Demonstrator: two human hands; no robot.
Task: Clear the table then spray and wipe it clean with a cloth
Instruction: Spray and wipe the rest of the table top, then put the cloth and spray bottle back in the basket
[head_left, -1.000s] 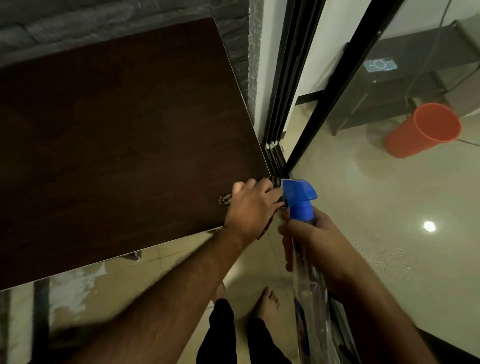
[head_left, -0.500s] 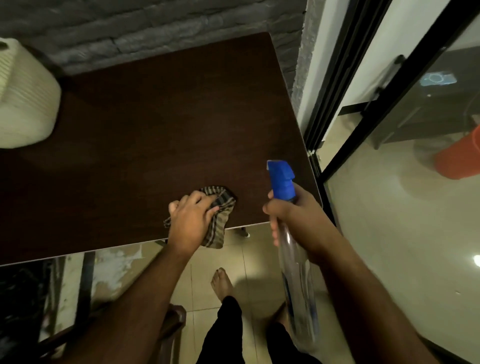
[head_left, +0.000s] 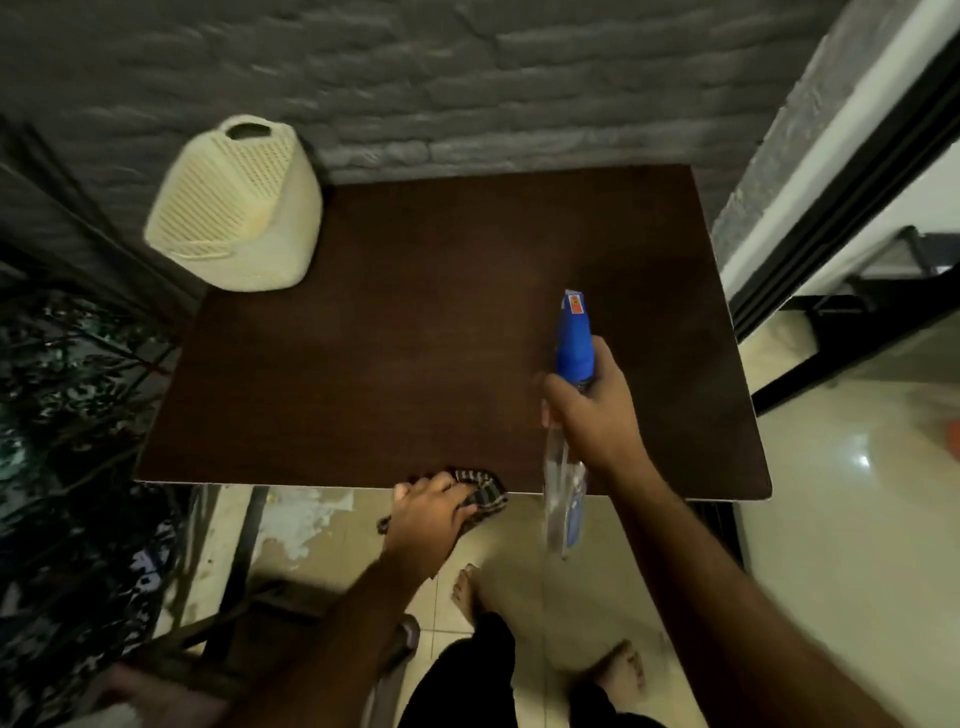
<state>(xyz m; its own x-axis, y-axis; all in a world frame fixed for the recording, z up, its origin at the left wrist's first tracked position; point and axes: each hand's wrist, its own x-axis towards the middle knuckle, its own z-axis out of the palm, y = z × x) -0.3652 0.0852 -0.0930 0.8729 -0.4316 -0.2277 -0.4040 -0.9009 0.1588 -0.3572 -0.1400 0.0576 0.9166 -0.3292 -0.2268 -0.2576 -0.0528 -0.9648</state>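
Note:
A dark brown table (head_left: 415, 338) fills the middle of the view. My left hand (head_left: 426, 514) grips a striped cloth (head_left: 483, 493) at the table's near edge, the cloth half on the top and half hanging off. My right hand (head_left: 592, 415) holds a clear spray bottle (head_left: 563, 499) with a blue trigger head (head_left: 574, 338); the nozzle points away from me over the table's right half. A cream perforated basket (head_left: 234, 208) sits tilted on the far left corner.
A grey brick wall (head_left: 467, 78) runs behind the table. Dark sliding door frames (head_left: 841, 218) and pale floor tiles (head_left: 841, 519) lie to the right. Dark plant foliage (head_left: 62, 415) stands at the left. My bare feet (head_left: 467, 592) are under the near edge.
The view has swung left, so the whole table and the basket now show. My left hand slid the cloth left along the near edge. The spray bottle moved forward over the table.

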